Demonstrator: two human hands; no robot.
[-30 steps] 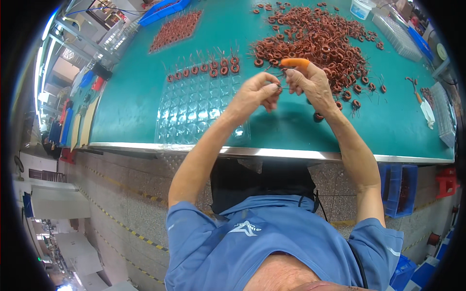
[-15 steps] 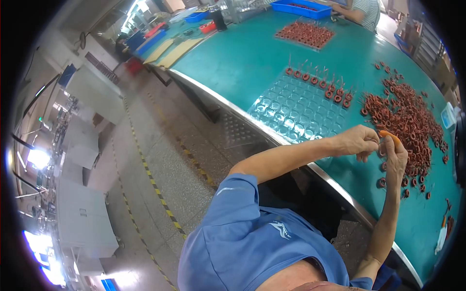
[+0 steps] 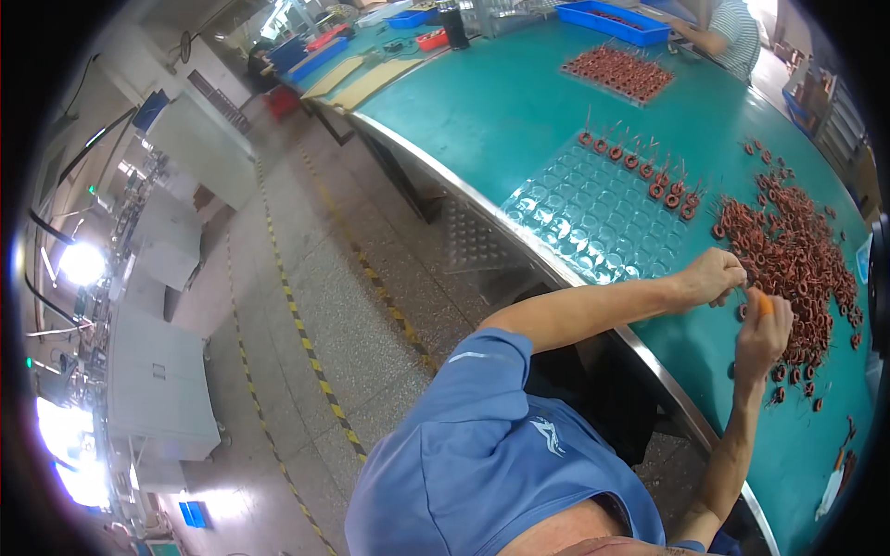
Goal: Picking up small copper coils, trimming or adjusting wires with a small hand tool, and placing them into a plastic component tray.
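Note:
My left hand point(image 3: 712, 277) is closed in a pinch over the table, just left of a heap of small red-brown wire-wound rings point(image 3: 788, 250). What sits between its fingertips is too small to make out. Close beside it, my right hand point(image 3: 764, 335) is wrapped round a tool with an orange handle point(image 3: 765, 304); the tool's working end cannot be made out. Beyond my hands lies a clear plastic tray point(image 3: 584, 218) with round pockets. Several wire-wound rings point(image 3: 646, 170), leads upward, stand along its far edge and far right corner.
The green table point(image 3: 464, 111) has a metal front edge point(image 3: 464, 190). Farther back are a filled tray of rings point(image 3: 618, 74), a blue bin point(image 3: 612, 22) and a co-worker's arm point(image 3: 702, 39). Another orange-handled tool point(image 3: 839, 459) lies at the right. Striped tape point(image 3: 306, 343) marks the floor.
My right hand has turned, with the orange handle now upright in its fist instead of slanting past the fingertips. The whole view has shifted slightly. My left hand stays pinched.

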